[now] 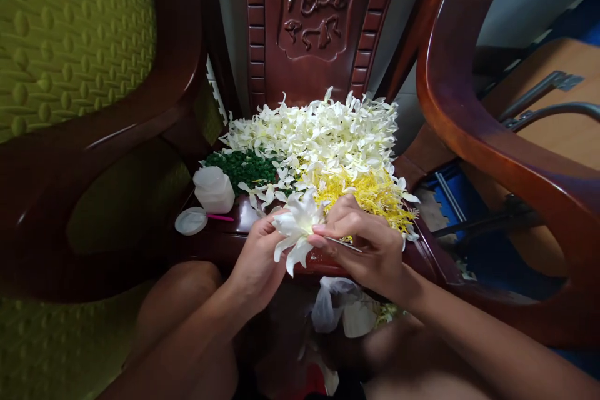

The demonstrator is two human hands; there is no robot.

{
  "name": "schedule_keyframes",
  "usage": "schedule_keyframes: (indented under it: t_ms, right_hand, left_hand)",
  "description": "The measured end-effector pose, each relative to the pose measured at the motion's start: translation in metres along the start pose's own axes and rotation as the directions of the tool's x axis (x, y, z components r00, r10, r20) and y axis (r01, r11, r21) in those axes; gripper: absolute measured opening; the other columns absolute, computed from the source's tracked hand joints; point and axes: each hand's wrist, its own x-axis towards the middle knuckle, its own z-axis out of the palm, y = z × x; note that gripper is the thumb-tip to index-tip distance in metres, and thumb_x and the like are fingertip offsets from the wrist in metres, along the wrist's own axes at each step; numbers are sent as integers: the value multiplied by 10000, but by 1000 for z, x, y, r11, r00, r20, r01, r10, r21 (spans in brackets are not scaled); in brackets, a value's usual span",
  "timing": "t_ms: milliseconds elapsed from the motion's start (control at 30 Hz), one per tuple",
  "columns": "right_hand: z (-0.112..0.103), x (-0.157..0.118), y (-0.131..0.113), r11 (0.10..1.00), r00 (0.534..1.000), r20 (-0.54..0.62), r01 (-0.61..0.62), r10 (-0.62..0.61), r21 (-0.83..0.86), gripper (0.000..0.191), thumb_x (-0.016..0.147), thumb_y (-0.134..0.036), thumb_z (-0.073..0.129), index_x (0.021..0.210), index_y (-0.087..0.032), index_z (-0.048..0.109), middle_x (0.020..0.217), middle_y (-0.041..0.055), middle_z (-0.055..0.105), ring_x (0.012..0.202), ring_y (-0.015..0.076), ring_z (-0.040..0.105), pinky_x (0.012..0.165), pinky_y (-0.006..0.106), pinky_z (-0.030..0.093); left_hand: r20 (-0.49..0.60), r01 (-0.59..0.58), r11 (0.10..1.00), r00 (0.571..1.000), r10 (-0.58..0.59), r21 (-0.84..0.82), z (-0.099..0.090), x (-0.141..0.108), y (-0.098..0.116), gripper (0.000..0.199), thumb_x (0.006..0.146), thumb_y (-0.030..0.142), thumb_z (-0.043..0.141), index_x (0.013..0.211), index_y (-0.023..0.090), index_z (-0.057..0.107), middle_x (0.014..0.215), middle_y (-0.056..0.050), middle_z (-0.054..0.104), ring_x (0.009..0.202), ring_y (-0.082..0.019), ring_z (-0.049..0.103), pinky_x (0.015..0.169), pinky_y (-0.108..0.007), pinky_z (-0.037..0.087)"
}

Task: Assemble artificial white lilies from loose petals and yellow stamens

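Observation:
A white flower point(296, 231) with long, curling petals is held up over the front edge of a wooden chair seat, its yellowish centre facing me. My left hand point(257, 256) is closed around its underside. With thumb and fingertips pinched at the flower's centre, my right hand point(368, 237) grips a thin, pale stick point(347, 244) that points out to the right. Just behind my hands lie a heap of yellow stamen-like strands point(370, 194) and a big pile of loose white petal pieces point(323, 128). Some fingertips of my left hand are hidden behind the flower.
On the seat's left stand a white tub point(214, 190), a round white lid point(190, 221) with a pink stick point(220, 218), and a dark green heap point(244, 167). Curved chair arms point(469, 119) flank the seat. A plastic bag point(328, 306) hangs below its edge.

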Motion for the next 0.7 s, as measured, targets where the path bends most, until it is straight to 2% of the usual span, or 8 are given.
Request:
schedule_keyframes:
  t_ms: [133,233,367,467,567,700]
  right_hand:
    - [5,0,7,1000,999,45,-4,3,6,113,880,-170,728,864,-223,629,635,-71,586,622,112,539,734,336,444]
    - [9,0,11,999,998,59,-34,36,-26,99,883,-174,726,877,-219,638,656,-68,604,623,105,558,720,316,453]
    - [10,0,12,993,996,1,-93,94,-65,94,872,-175,741,933,-216,683,752,-30,696,658,112,602,655,288,462]
    - [7,0,10,985,983,-77,-172,169,-24,81,871,-185,740,931,-224,701,802,-8,730,671,124,622,640,290,488]
    - [3,-1,9,976,972,-86,-218,219,23,70,873,-198,738,930,-228,710,819,-1,735,682,130,638,640,290,507]
    - [-2,-1,9,990,988,-69,-139,141,28,158,872,-157,727,998,-252,722,855,0,742,724,135,640,676,300,515]
  left_hand:
    - [-18,2,999,1000,-3,-47,-4,-1,0,114,581,119,796,640,141,701,610,4,648,590,-116,575,605,-232,459]
    - [-70,-3,997,998,-3,-82,-5,3,-1,141,550,106,798,654,145,712,575,19,629,572,-101,555,581,-208,439]
    - [-89,-19,997,996,13,-68,-4,7,-4,192,623,190,811,795,143,738,705,-11,687,643,-109,581,624,-209,454]
    - [-84,-23,1000,996,24,14,-5,6,-6,214,699,266,801,872,162,730,737,2,659,611,-84,523,564,-188,402]
    - [-64,-39,995,997,45,95,-6,6,-8,183,695,283,803,779,153,706,656,25,577,541,-60,413,492,-181,299]
    - [-61,-48,993,997,55,111,-8,7,-6,221,635,292,820,656,146,656,562,46,485,500,-51,318,474,-193,235]
